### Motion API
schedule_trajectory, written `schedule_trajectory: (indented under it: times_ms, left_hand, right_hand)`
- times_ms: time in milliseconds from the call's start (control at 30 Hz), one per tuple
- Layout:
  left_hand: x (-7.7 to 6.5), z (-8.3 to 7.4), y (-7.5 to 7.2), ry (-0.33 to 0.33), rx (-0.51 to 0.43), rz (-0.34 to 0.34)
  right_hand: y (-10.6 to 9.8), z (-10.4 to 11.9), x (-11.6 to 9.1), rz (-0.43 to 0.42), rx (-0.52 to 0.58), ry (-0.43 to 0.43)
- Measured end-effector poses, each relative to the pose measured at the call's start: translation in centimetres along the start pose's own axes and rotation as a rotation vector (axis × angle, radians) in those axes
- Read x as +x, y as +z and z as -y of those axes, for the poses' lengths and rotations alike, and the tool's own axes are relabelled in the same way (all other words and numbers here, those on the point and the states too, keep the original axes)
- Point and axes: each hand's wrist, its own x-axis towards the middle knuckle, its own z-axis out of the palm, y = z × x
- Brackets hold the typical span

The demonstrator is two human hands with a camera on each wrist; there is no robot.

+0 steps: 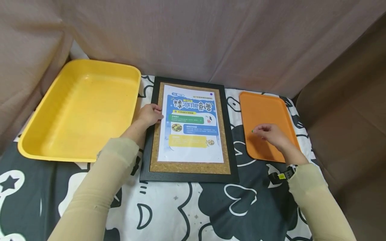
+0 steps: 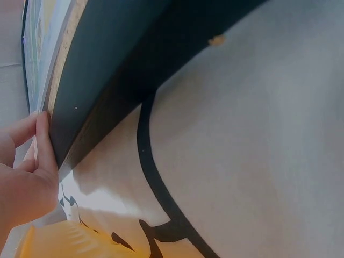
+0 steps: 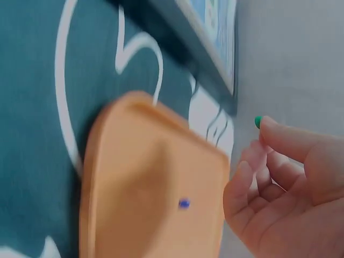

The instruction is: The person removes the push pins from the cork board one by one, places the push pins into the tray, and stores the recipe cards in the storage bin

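A printed poster sheet (image 1: 193, 155) with blue, green and yellow panels lies on a black-framed cork board (image 1: 190, 168). My left hand (image 1: 149, 114) is at the sheet's left edge, thumb and finger pinching it, as the left wrist view shows from the side. My right hand (image 1: 270, 134) is raised over an orange tray (image 1: 263, 110), holding a small green pushpin (image 3: 258, 122) between thumb and fingertip. A small purple pin (image 1: 211, 94) marks the sheet's upper right corner. In the right wrist view, a small blue pin (image 3: 184, 203) lies in the tray.
A large, deep yellow tub (image 1: 84, 110) stands left of the board, close to my left forearm. Brown curtains (image 1: 187, 40) hang behind and at the right side. The patterned cloth (image 1: 169, 207) covers the surface in front of the board.
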Motion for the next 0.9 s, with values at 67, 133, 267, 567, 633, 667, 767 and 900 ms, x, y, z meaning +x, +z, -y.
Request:
schedule_trajectory:
  times_ms: [67,133,267,567,633,667,767,900]
  left_hand:
    - [0.0,0.0,0.0,0.001,0.002,0.0]
    - [0.0,0.1,0.0,0.0,0.003,0.0]
    - [0.1,0.1,0.1,-0.002,0.003,0.002]
    - [0.1,0.1,0.1,0.012,0.01,0.0]
    - [0.0,0.0,0.0,0.011,0.008,-0.001]
    - [0.0,0.0,0.0,0.014,0.005,-0.001]
    - [0.1,0.0,0.0,0.016,-0.003,-0.001]
    - [0.2,0.1,0.0,0.017,-0.008,-0.002]
  right_hand:
    - [-0.6,-0.8,0.4,-0.025,0.013,0.049]
    - [-1.0,-1.6,0.8,-0.043,0.028,0.095]
    - [-1.4,-2.9,1.4,-0.06,0.079,0.186]
    - [-1.4,-4.7,2.6,-0.114,0.159,0.297]
    - [-1.4,-5.1,2.9,-0.128,0.174,0.317]
    - [-1.4,-5.4,3.0,-0.127,0.182,0.332]
    - [-1.3,-6.1,3.4,-0.117,0.191,0.375]
    - [-1.2,-6.8,3.7,-0.107,0.191,0.406]
